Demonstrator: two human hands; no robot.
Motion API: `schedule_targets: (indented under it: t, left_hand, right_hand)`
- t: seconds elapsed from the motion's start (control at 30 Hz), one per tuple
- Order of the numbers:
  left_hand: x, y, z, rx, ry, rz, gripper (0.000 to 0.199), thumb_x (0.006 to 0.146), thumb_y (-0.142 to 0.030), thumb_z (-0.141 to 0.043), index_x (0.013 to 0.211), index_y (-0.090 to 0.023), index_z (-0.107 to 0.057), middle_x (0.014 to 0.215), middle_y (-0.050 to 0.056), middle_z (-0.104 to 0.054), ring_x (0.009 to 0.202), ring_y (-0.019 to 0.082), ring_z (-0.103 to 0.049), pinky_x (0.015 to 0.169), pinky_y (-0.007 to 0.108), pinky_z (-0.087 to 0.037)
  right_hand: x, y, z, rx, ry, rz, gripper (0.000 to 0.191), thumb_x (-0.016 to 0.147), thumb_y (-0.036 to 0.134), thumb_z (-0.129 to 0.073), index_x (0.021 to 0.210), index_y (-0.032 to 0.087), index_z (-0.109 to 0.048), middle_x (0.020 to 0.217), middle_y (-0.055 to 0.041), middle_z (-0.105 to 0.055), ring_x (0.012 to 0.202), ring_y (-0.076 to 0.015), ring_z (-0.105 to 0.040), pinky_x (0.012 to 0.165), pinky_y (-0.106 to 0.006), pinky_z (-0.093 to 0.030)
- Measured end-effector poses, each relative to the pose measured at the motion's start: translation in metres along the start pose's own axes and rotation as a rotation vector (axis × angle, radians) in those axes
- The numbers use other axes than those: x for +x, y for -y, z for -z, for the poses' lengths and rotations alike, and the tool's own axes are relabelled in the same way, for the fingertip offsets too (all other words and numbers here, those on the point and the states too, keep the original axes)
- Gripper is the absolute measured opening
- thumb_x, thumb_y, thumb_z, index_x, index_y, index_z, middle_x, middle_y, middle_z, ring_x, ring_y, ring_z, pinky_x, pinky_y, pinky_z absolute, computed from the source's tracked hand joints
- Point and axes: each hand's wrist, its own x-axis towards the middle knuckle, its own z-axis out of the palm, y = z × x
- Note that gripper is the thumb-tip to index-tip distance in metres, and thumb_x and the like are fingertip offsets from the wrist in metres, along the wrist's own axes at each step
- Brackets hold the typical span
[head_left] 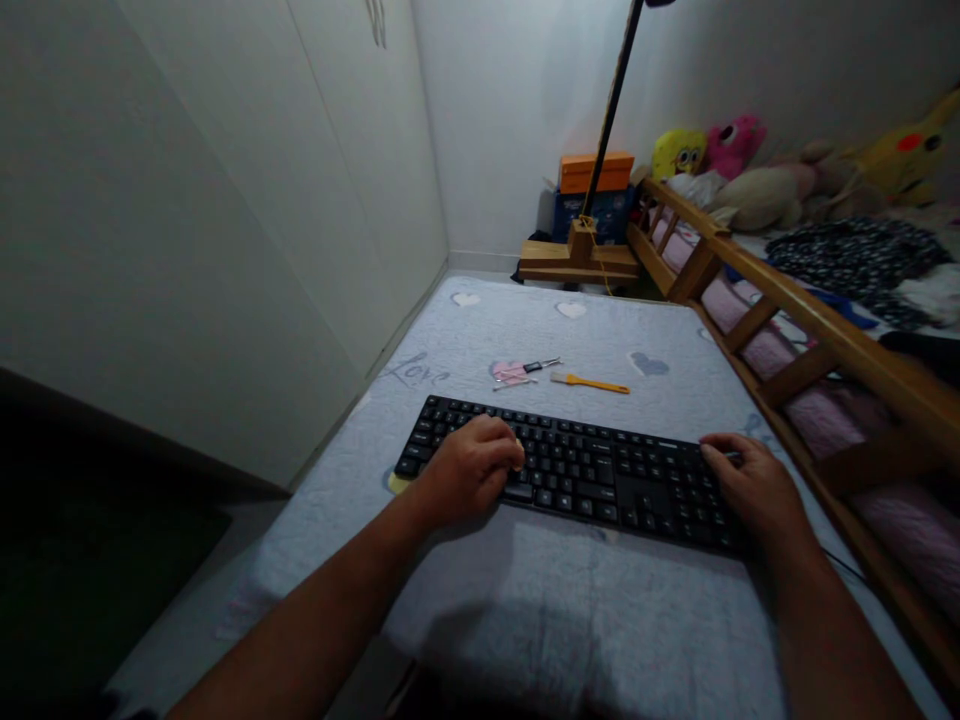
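Observation:
A black keyboard [577, 470] lies at a slant on the pale, heart-patterned cover. My left hand [476, 465] rests over its left part, fingers curled together round something small and pale that barely shows at the fingertips. At the keyboard's right end is my right hand [754, 485], its thumb and fingers on the edge, gripping it. Beyond the keyboard lie a brush with a yellow handle [596, 384], a small tool with a dark middle [541, 366] and a few thin swabs [516, 383].
The covered surface [525, 320] borders a white cabinet [225, 200] on the left and a wooden bed rail [802, 300] on the right. Behind stand a wooden base [547, 260] with a black pole, an orange box [596, 172] and plush toys [735, 145].

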Motion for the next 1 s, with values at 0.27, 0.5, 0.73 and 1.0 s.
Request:
schedule_targets:
  t: [0.27, 0.5, 0.73, 1.0]
  left_hand:
    - [-0.002, 0.002, -0.013, 0.089, 0.198, 0.000, 0.021, 0.079, -0.004, -0.050, 0.083, -0.019, -0.065, 0.092, 0.006, -0.064, 0.089, 0.020, -0.057, 0.081, 0.033, -0.047]
    - [-0.009, 0.012, 0.002, 0.182, 0.220, 0.038, 0.018, 0.078, -0.005, -0.052, 0.079, -0.020, -0.062, 0.088, 0.006, -0.061, 0.086, 0.021, -0.056, 0.076, 0.033, -0.045]
    - [-0.026, 0.022, 0.022, 0.246, 0.159, 0.103, 0.019, 0.076, -0.005, -0.050, 0.078, -0.020, -0.061, 0.086, 0.005, -0.061, 0.083, 0.021, -0.056, 0.072, 0.032, -0.045]
    - [-0.044, 0.040, 0.042, 0.283, 0.067, 0.195, 0.020, 0.077, -0.007, -0.049, 0.081, -0.020, -0.063, 0.087, 0.005, -0.062, 0.085, 0.021, -0.058, 0.075, 0.032, -0.046]
  right_hand:
    - [0.000, 0.005, 0.002, -0.002, 0.013, -0.019, 0.033, 0.074, 0.053, -0.055, 0.084, 0.024, -0.070, 0.094, -0.0095, -0.069, 0.077, -0.0253, -0.062, 0.082, -0.043, -0.051]
    - [-0.002, 0.008, 0.004, 0.002, 0.018, -0.031, 0.035, 0.074, 0.053, -0.055, 0.085, 0.024, -0.070, 0.095, -0.0102, -0.070, 0.077, -0.0256, -0.063, 0.081, -0.044, -0.050]
    - [0.000, -0.001, 0.003, 0.022, 0.023, 0.004, 0.034, 0.076, 0.052, -0.056, 0.086, 0.024, -0.071, 0.095, -0.0095, -0.071, 0.080, -0.0262, -0.064, 0.080, -0.043, -0.051]
    - [0.000, -0.001, 0.003, 0.025, 0.021, -0.015, 0.036, 0.074, 0.053, -0.055, 0.086, 0.023, -0.071, 0.096, -0.0100, -0.071, 0.079, -0.0263, -0.064, 0.081, -0.044, -0.051]
